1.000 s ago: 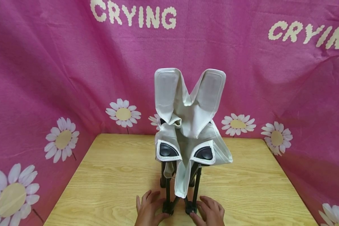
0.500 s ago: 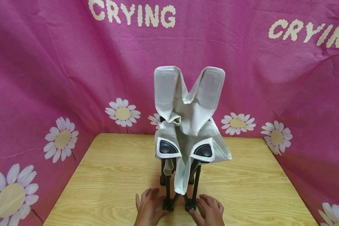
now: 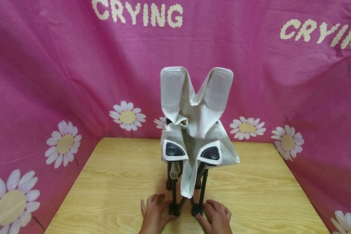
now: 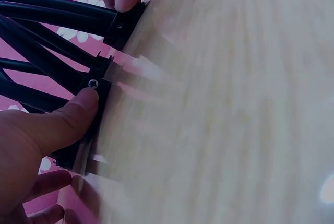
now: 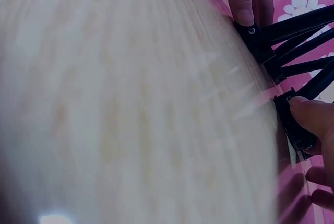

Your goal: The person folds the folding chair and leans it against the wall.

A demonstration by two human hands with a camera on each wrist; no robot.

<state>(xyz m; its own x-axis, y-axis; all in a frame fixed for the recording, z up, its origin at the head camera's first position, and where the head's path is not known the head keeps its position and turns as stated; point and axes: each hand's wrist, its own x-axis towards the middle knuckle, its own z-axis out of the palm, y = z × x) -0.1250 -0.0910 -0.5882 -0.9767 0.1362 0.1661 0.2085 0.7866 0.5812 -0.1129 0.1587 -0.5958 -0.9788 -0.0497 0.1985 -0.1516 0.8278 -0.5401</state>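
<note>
A small folding chair point(image 3: 201, 123) with pale beige cloth and black legs stands partly folded at the middle of the table, its two cloth flaps sticking up at the back. My left hand point(image 3: 155, 213) pinches the left front foot point(image 3: 174, 210), thumb on the near face by a screw point(image 4: 93, 83) in the left wrist view. On the other side my right hand point(image 3: 217, 216) pinches the right front foot point(image 3: 197, 210); the right wrist view shows its thumb point(image 5: 308, 112) against the black plastic. Cloth hides much of the upper frame.
The wooden table point(image 3: 120, 175) spreads out on both sides of the chair. A pink curtain point(image 3: 134, 74) with daisies and lettering hangs close around its back and sides.
The chair has slid slightly away from me across the table, both hands moving along with its front feet. My grip looks the same.
</note>
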